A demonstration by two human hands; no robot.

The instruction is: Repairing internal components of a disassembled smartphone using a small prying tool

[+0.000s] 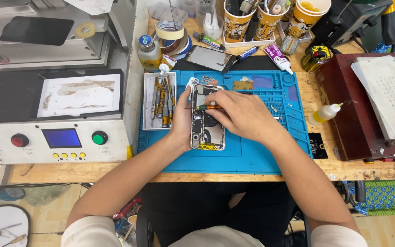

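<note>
An opened phone, its back off and its boards and cables showing, lies upright on the blue work mat that covers the middle of the wooden worktop. The left hand cups the phone's left edge, thumb raised beside the upper corner, its grip closed on the phone's side. The right hand rests across the right half of the phone and pinches a small screwdriver with an orange and green handle; the tool lies nearly level, its tip pointing left over the upper part of the phone.

Just left of the phone, at the mat's left edge, stands a white tray holding more screwdrivers. Beyond the phone, at the far edge of the mat, lies a dark glass panel, and near it rolls of tape. Farther back stand yellow paper cups full of tools. Well to the right of the phone, off the mat, a small squeeze bottle lies beside a dark red machine. Left of the tray sits a white machine with a blue screen, a red button and a green one.
</note>
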